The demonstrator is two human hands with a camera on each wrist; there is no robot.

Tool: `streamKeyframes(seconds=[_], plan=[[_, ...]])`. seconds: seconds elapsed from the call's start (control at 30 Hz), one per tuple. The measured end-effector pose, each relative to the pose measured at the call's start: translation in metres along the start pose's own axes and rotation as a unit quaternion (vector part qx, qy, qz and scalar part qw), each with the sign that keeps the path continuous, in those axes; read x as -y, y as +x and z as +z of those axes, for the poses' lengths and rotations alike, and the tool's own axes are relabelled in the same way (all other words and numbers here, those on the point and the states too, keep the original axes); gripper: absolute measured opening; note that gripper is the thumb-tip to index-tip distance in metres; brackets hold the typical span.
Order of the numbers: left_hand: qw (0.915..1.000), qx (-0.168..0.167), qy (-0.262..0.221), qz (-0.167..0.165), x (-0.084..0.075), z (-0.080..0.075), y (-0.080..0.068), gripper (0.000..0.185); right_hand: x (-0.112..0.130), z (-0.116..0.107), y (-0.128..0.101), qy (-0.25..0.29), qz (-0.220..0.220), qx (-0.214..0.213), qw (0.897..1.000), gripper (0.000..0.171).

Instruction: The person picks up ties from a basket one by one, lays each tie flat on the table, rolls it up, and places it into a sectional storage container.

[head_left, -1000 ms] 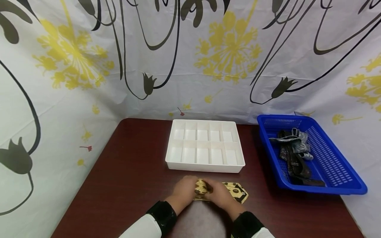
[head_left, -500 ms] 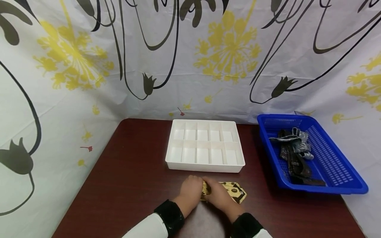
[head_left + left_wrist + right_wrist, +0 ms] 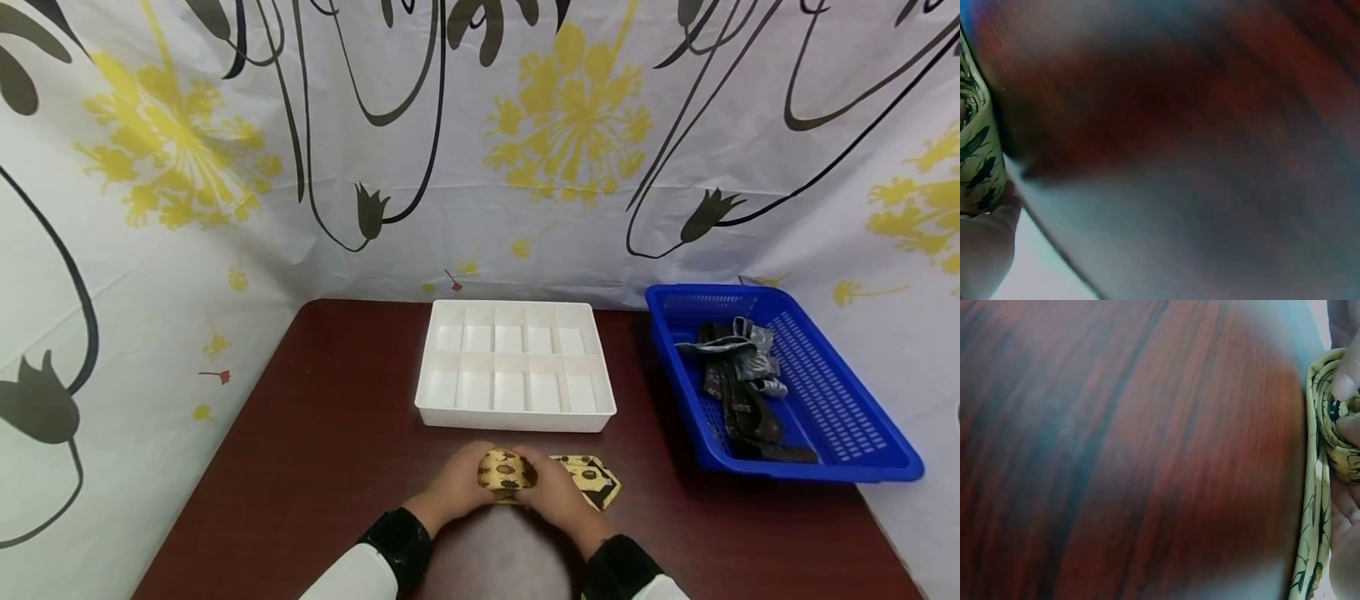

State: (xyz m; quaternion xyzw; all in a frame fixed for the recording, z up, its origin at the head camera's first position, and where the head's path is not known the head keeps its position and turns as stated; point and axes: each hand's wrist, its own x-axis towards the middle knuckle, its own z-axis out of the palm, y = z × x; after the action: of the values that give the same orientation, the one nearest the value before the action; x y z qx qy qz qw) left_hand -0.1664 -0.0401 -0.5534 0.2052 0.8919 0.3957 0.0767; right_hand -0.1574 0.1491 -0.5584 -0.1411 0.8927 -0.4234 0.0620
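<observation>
While the desk (image 3: 337,425) carries the white tray (image 3: 517,420), your left hand (image 3: 455,483) and right hand (image 3: 555,493) grip opposite sides of the rolled patterned tie (image 3: 504,472), nearer you than the tray, which should handle light, soft and apt to uncoil, so best held by both coiled edges.

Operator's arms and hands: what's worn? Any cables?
Left hand and right hand are ungloved. White long sleeves end in wide black bands around both wrists; the left band has a glossy patch. No cables visible; band material unclear.
</observation>
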Motion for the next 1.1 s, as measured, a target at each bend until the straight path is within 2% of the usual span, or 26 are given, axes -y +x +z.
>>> streamKeyframes(seconds=[0.1,0.2,0.3,0.4,0.5,0.63,0.8,0.87,0.97,1.03,1.1], plan=[[0.9998,-0.008,-0.015,-0.01,0.0,0.002,0.001,0.055,0.0,0.0,0.0,0.01,-0.001,-0.004,1.0,0.055],[0.9998,-0.016,-0.004,-0.008,-0.003,0.002,0.001,0.052,0.001,0.0,0.0,0.023,0.002,0.001,1.0,0.055],[0.9995,-0.015,0.028,0.005,-0.009,0.0,0.002,0.044,0.002,0.0,-0.001,0.023,0.006,0.011,1.0,0.058],[0.9958,-0.011,0.09,0.014,-0.018,-0.003,0.004,0.034,0.003,-0.001,-0.001,0.015,0.003,0.019,1.0,0.062],[0.9861,-0.006,0.166,0.006,-0.029,-0.005,0.007,0.026,0.004,-0.001,0.0,-0.006,-0.007,0.019,1.0,0.063],[0.9668,0.004,0.254,-0.03,-0.044,-0.003,0.01,0.023,0.007,-0.002,0.0,-0.015,-0.009,0.02,1.0,0.065],[0.9469,0.025,0.312,-0.073,-0.06,0.0,0.014,0.025,0.01,-0.005,0.0,-0.004,0.003,0.033,0.999,0.067],[0.9434,0.034,0.32,-0.081,-0.063,0.0,0.015,0.029,0.011,-0.006,0.001,-0.004,0.007,0.035,0.999,0.068],[0.9465,0.049,0.308,-0.081,-0.063,-0.001,0.017,0.034,0.009,-0.006,0.001,-0.006,0.009,0.032,0.999,0.066],[0.9571,0.051,0.276,-0.071,-0.057,-0.002,0.016,0.038,0.008,-0.006,0.001,-0.001,0.009,0.029,1.0,0.064],[0.9728,0.047,0.22,-0.055,-0.047,-0.003,0.016,0.041,0.006,-0.006,0.0,0.002,0.007,0.022,1.0,0.062]])
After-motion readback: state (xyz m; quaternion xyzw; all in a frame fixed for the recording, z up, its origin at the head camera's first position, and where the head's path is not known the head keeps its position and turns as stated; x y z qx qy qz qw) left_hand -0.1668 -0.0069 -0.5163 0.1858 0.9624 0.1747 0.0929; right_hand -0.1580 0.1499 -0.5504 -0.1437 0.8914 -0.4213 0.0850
